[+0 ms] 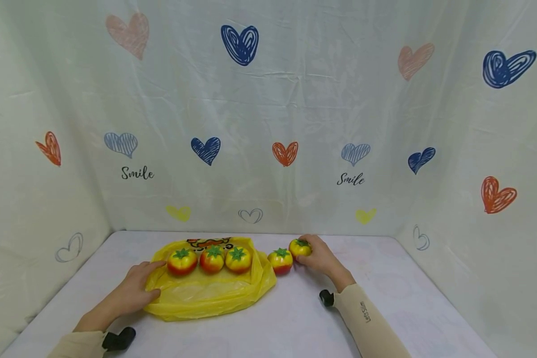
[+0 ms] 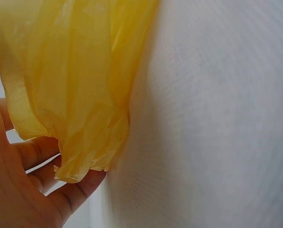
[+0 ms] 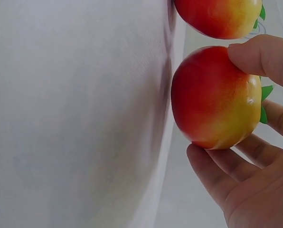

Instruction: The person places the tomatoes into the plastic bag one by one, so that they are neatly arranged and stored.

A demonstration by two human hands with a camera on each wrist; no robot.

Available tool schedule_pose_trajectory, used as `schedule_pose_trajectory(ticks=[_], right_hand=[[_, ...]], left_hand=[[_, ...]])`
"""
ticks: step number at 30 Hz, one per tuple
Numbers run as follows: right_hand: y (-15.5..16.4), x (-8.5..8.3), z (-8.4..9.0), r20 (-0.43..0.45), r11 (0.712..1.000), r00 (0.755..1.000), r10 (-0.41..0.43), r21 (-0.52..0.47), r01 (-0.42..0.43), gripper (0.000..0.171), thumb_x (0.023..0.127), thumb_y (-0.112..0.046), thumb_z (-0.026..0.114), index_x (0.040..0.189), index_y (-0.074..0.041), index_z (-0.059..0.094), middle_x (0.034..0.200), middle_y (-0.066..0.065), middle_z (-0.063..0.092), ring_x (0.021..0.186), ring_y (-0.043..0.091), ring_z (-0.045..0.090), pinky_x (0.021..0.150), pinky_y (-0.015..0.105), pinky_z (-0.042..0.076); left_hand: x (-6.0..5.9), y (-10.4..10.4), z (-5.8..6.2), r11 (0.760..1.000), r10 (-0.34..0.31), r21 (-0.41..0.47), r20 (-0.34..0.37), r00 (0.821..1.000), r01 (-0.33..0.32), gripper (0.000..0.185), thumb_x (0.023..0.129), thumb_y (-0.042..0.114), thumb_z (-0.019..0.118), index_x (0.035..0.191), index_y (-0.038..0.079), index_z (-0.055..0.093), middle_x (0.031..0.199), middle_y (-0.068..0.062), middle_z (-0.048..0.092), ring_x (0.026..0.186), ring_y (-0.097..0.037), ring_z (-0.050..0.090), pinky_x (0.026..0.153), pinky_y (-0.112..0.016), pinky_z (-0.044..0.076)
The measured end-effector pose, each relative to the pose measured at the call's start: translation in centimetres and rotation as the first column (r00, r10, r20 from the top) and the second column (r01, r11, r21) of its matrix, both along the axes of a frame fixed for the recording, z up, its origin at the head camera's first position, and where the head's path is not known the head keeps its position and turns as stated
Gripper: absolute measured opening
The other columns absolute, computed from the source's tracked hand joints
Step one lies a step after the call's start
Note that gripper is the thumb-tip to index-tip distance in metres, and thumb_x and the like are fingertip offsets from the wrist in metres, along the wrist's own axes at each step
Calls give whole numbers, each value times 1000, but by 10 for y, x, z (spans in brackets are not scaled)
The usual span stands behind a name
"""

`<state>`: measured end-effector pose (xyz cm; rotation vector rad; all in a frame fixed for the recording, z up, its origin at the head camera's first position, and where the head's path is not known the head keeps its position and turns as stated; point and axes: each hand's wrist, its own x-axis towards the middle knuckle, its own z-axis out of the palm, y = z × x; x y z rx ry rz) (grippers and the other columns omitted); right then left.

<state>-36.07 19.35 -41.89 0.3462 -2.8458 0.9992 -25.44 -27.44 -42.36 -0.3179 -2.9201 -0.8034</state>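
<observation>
My right hand [image 1: 319,256] grips a red-and-yellow toy tomato [image 3: 212,102] with a green leafy top, thumb on one side and fingers on the other. Just left of it stands another toy tomato [image 1: 280,261], beside the bag's right edge. A yellow plastic bag [image 1: 197,298] lies spread on the table, with three more tomatoes [image 1: 212,259] in a row on it toward its back. At the bag's left edge rests my left hand [image 1: 134,288], thumb and fingers spread apart. In the left wrist view its fingers [image 2: 70,194] are loosely extended against the crumpled yellow plastic.
The white table [image 1: 295,318] ends at a pale curtain [image 1: 268,109] printed with hearts and "Smile", which hangs at the back and both sides. Dark wrist-camera mounts [image 1: 119,339] sit at both cuffs.
</observation>
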Motion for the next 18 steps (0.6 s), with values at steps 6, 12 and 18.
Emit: schedule_pose_trajectory(ticks=[6,12,18], right_hand=[[1,1,3,-20,1000,1000,-6,-13,6,55,79,-18,74,129,-10,53,128,9,50,112,27,49,102,49,39],[0,3,7,-47,1000,999,4,-24,-6,55,78,-19,74,128,-12,54,125,7,51,110,26,50,101,48,41],[-2,7,12,-131,999,991,27,-21,-29,52,78,-19,74,126,-12,56,124,6,52,109,25,51,99,46,43]], left_hand=[[1,1,0,1000,4,1,-1,1000,-4,64,73,13,70,132,-2,48,121,-22,50,110,-40,41,91,-63,37],[1,1,0,1000,8,-2,13,1000,-8,65,73,14,70,132,-2,48,123,-23,49,111,-41,41,92,-64,36],[1,1,2,1000,24,-6,40,999,-24,66,74,16,70,134,0,47,124,-22,48,112,-41,40,93,-65,35]])
